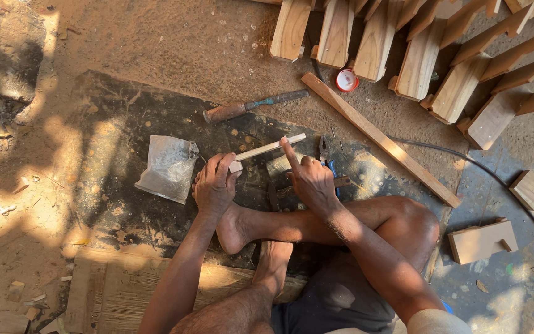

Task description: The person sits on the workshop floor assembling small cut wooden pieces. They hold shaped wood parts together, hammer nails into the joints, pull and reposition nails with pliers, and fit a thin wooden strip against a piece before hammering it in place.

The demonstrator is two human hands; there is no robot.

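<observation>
- Person seated on a dusty earth floor, legs crossed, one bare foot drawn in under the hands.
- Left hand closed round the near end of a thin pale wooden strip; the strip slants up to the right, just above a dark mat spread on the floor.
- Right hand rests against the strip's middle, forefinger stretched up along it, other fingers curled in; whether it truly grips I cannot tell.
- Just left of the left hand: a crumpled clear plastic bag, lying on the mat.
- Beyond the strip: a chisel with a brown wooden handle and blue-grey shank, flat on the mat's edge.
- Right of the right hand: blue-handled pliers, partly hidden by it.
- A long wooden batten runs diagonally past, close to the strip's far end.
- Farther back: a row of notched wooden blocks leaning together, a small red-and-white round lid at their foot.
- A black cable curves across the right; two loose wood blocks lie near it.
- A flat wooden board sits under the left forearm.
</observation>
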